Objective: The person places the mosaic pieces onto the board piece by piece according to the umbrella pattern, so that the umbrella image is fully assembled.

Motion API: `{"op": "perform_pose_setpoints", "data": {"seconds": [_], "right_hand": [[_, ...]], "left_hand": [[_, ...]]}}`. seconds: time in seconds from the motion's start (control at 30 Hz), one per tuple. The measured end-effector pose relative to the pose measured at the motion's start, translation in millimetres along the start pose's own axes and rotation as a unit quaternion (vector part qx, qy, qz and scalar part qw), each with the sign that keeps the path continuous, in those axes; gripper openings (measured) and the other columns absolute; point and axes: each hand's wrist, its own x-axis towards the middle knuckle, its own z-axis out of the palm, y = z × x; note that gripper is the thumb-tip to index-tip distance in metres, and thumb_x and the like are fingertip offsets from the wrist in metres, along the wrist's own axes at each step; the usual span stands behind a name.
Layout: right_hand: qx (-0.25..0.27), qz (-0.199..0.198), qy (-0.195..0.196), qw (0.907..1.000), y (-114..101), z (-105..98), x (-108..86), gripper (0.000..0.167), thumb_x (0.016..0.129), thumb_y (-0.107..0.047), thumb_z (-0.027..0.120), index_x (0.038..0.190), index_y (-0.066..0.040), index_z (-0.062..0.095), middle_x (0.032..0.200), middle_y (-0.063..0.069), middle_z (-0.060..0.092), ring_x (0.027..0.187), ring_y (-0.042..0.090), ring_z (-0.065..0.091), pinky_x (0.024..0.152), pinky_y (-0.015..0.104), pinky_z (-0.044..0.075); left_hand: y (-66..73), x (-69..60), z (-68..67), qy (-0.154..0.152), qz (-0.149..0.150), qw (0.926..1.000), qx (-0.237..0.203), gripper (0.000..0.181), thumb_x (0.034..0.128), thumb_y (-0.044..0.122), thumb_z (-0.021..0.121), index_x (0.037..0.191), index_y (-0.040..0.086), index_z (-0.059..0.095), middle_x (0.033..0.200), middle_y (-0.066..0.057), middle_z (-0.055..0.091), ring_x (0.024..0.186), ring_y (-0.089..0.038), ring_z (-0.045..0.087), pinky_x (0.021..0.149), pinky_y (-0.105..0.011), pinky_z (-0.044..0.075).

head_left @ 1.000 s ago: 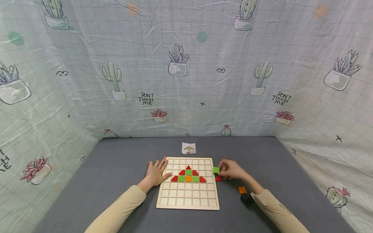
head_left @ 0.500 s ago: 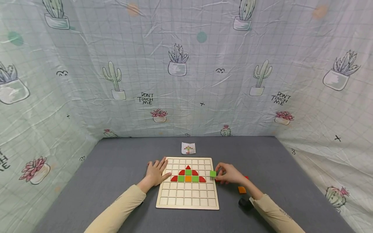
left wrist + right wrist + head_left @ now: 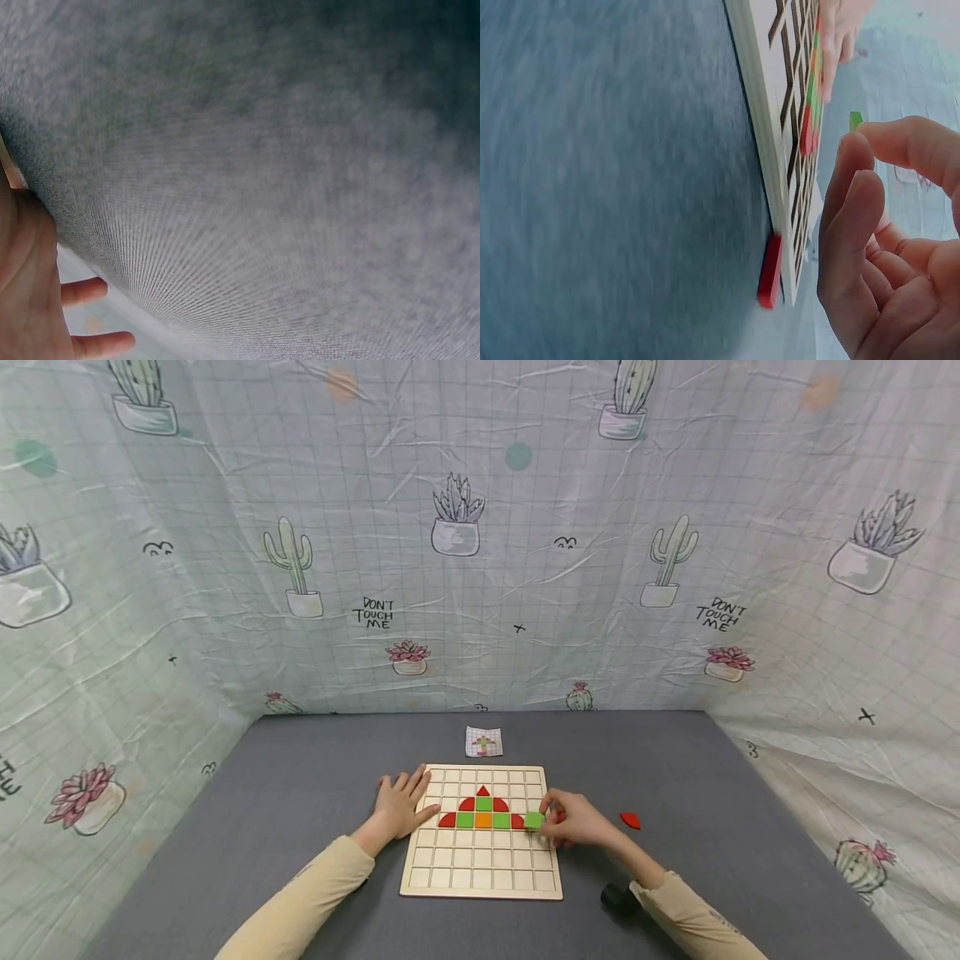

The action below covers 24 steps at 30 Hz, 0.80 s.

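Observation:
In the head view, a wooden grid board (image 3: pixel 480 860) lies on the grey table. Red, green and orange tiles form a stepped pattern in its upper half. My left hand (image 3: pixel 402 802) rests spread on the board's left edge; the left wrist view catches only part of that hand (image 3: pixel 30 277). Between thumb and fingertips, my right hand (image 3: pixel 576 817) pinches a green square tile (image 3: pixel 534 821) above the board's right side, beside the pattern's right-end red tile (image 3: pixel 518 821). In the right wrist view, a red tile (image 3: pixel 771 270) sits against the board's edge, beneath the right hand.
A small pattern card (image 3: pixel 483 742) lies behind the board. On the table to the right is a red quarter-round tile (image 3: pixel 630 820). A black object (image 3: pixel 618 897) is by the right sleeve. A printed cactus curtain (image 3: pixel 480 668) encloses the table's back and sides.
My right hand has carried the green tile left and slightly toward me, from beside the board to over it. The right forearm now hides the loose orange tile. The left hand stays put.

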Motion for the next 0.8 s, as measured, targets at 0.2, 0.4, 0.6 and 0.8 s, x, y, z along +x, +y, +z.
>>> {"op": "perform_pose_setpoints", "data": {"seconds": [0.2,0.4,0.6,0.8], "right_hand": [[0.013,0.003,-0.017,0.9998,-11,12,-0.5,0.027,0.076,-0.012,0.069,0.091,-0.001,0.051,0.064,0.006,0.057,0.049,0.015,0.057,0.044,0.026,0.046],[0.016,-0.013,-0.035,0.9992,-9,25,6.9,0.025,0.075,-0.012,0.069,0.088,-0.001,0.051,0.062,0.0,0.055,0.045,0.009,0.054,0.043,0.022,0.046],[0.025,-0.02,-0.045,0.9985,-16,33,13.6,0.026,0.074,-0.009,0.069,0.088,0.001,0.05,0.06,-0.001,0.053,0.045,0.01,0.055,0.041,0.022,0.044],[0.02,-0.022,-0.054,0.9981,-24,39,21.2,0.025,0.073,-0.007,0.069,0.087,0.0,0.05,0.058,0.001,0.055,0.044,0.01,0.053,0.041,0.021,0.043]], "left_hand": [[0.1,0.5,3.4,0.003,-0.001,1.0,0.001,0.068,0.0885,0.061,0.026,0.14,0.017,0.03,0.146,0.0,0.028,0.115,-0.022,0.041,0.079,-0.049,0.035],[0.3,-0.3,0.8,-0.002,0.002,1.0,-0.003,0.068,0.0889,0.06,0.028,0.14,0.015,0.03,0.146,-0.001,0.028,0.116,-0.024,0.041,0.08,-0.049,0.035],[-0.3,-0.2,-0.7,-0.002,0.001,1.0,-0.007,0.069,0.0887,0.06,0.028,0.141,0.015,0.029,0.147,-0.001,0.028,0.116,-0.025,0.04,0.08,-0.05,0.035],[0.1,-0.7,-0.6,-0.005,0.001,0.9999,-0.012,0.068,0.0887,0.06,0.028,0.14,0.016,0.03,0.146,-0.001,0.028,0.117,-0.025,0.04,0.079,-0.051,0.034]]}}
